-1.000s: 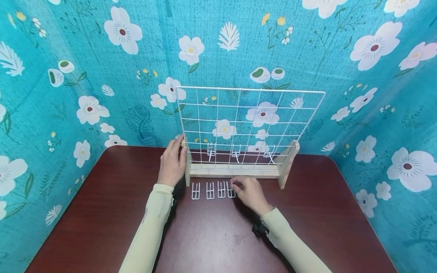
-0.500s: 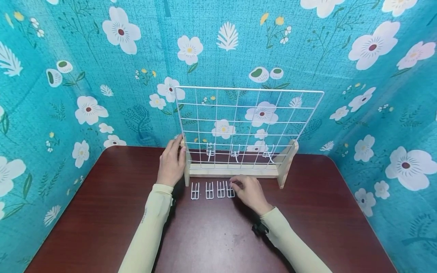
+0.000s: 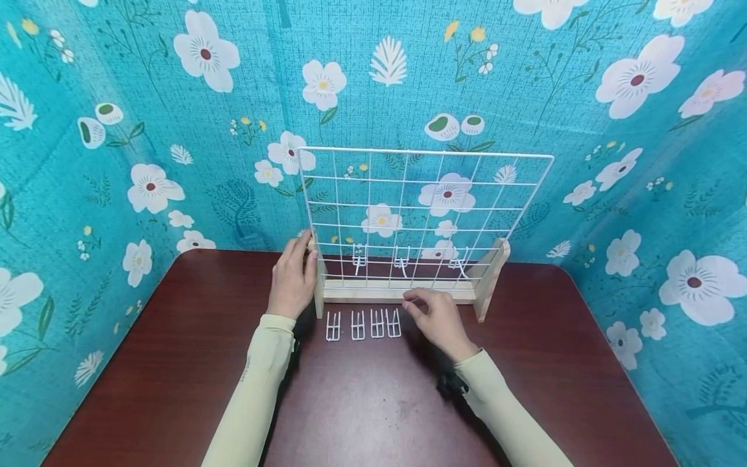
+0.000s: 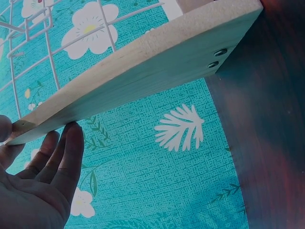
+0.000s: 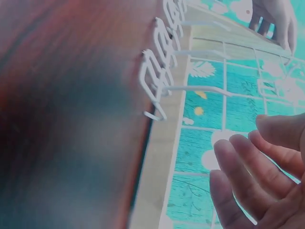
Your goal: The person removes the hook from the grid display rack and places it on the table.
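Observation:
In the head view, my left hand (image 3: 292, 279) holds the top of the left wooden side support (image 3: 319, 285) of a white wire grid rack (image 3: 426, 208). From the left wrist view, the thumb is on one side of that wooden board (image 4: 143, 62) and the fingers on the other. My right hand (image 3: 439, 319) hovers just right of a row of white wire hooks (image 3: 393, 323) on the table, in front of the rack's base. Its fingers are loosely bent, with nothing between them in the right wrist view, near the hooks (image 5: 155, 78) with upturned prongs.
Three white hooks (image 3: 401, 262) hang on the lower part of the grid. A pale wooden bar (image 3: 373, 295) joins the side supports. The dark red table (image 3: 175, 363) meets a teal flowered cloth (image 3: 245, 97) behind and at both sides.
My right hand has lifted off the rightmost hook and moved slightly right and back, uncovering it. The left hand stays on the side support.

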The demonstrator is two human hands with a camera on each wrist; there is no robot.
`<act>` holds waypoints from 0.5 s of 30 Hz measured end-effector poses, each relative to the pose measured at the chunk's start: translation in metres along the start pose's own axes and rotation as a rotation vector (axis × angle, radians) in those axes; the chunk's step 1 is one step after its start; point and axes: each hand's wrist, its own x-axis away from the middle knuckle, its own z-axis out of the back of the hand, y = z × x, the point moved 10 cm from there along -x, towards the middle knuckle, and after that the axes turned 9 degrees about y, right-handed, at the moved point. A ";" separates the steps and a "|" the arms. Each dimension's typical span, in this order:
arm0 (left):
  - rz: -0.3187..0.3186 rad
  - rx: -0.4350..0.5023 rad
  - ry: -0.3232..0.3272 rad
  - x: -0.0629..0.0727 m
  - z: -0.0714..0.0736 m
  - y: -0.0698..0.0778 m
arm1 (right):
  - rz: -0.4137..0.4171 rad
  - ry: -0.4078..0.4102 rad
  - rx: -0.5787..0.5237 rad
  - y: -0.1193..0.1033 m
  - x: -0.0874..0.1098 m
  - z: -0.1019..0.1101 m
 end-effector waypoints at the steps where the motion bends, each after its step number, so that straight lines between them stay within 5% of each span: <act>1: -0.002 0.000 0.001 0.000 0.000 0.000 | 0.000 0.007 -0.006 0.000 -0.001 0.002; 15: -0.013 -0.001 0.008 0.000 0.001 0.001 | -0.018 0.066 -0.032 0.000 -0.008 0.025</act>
